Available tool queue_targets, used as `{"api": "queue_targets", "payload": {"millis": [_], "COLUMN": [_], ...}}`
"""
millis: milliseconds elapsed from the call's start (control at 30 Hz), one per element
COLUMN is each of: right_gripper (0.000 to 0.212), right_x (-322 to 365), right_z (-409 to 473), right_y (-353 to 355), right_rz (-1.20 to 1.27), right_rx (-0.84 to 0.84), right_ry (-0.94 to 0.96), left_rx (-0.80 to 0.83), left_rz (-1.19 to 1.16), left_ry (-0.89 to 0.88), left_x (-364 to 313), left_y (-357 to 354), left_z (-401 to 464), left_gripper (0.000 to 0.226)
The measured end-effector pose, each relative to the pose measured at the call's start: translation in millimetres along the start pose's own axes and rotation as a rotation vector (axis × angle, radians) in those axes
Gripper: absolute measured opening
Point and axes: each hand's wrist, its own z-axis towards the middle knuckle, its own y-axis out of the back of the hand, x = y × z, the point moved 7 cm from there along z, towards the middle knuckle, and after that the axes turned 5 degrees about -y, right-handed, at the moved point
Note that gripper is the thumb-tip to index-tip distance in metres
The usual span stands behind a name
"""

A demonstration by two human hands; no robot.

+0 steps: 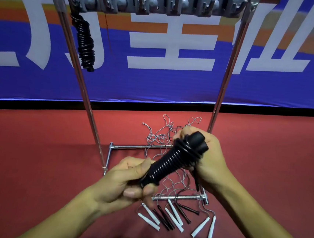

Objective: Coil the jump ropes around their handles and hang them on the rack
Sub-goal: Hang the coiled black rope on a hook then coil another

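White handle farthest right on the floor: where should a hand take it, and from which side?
Probably mid-shaft, from above, pinching across its width. The white handle lies flat on the red floor, nearly lengthwise away from the person, its thin cord leaving the far end. The neighbouring white handle lies close on its left, so its right side is freer.
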Motion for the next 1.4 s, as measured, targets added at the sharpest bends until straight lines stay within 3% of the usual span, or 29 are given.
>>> {"api": "queue_targets", "payload": {"millis": [67,167,267,367,500,600,700,833,1000,1133,1267,1400], "right_gripper": [0.031,0.012,0.013,0.030,0.037,0.037,0.024,0.010,0.035,0.040,0.024,0.026], "right_x": [-3.4,-15.4,-17.6,-16.2,-15.5,-11.4,-6.5,-5.4,-16.4,-13.8,-11.1,-18.1], "right_z": [2.1,2.2,2.2,1.9,-7.4,-14.9,-16.6,-16.7,-10.2,-9.4,-9.2,-7.0], "right_y": [0.0,0.3,-2.2,0.8,6.2,6.8,-5.7,-16.7,-11.6,-8.6,-9.9,-6.9], "right_rz": [0.087,0.220,0.175,-0.083,-0.320,-0.671,-0.941,-1.014,-1.013,-1.191,-1.330,-1.297], "right_rx": [0.009,0.054,0.066,0.004,-0.190,-0.299,-0.228,-0.128,0.026,0.063,0.105,0.230], "right_ry": [-0.028,-0.024,-0.024,0.012,0.042,0.128,0.296,0.444,0.419,0.570,0.664,0.587], "left_rx": [-0.099,-0.268,-0.345,-0.490,-0.573,-0.638,-0.672,-0.661,-0.710,-0.712,-0.700,-0.720], "left_rz": [-0.081,-0.204,-0.222,-0.211,-0.191,-0.192,-0.259,-0.282,-0.273,-0.242,-0.229,-0.231], "left_ry": [-0.009,-0.013,-0.044,-0.067,-0.071,-0.052,-0.060,-0.050,-0.014,0.013,0.028,0.049], "left_x": [1.2,-1.2,-7.8,-12.8,-14.1,-9.6,-12.3,-21.6,-20.9,-22.0,-22.5,-22.6], "left_y": [-0.8,8.0,8.7,14.1,22.2,26.9,32.1,34.4,42.3,44.0,42.5,47.5], "left_z": [4.9,9.6,14.0,14.5,16.5,17.6,19.4,19.6,17.0,13.7,12.7,9.9], "left_gripper": [0.050,0.061,0.055,0.039,0.046,0.048,0.040,0.021,0.014,0.010,0.006,0.007]}}
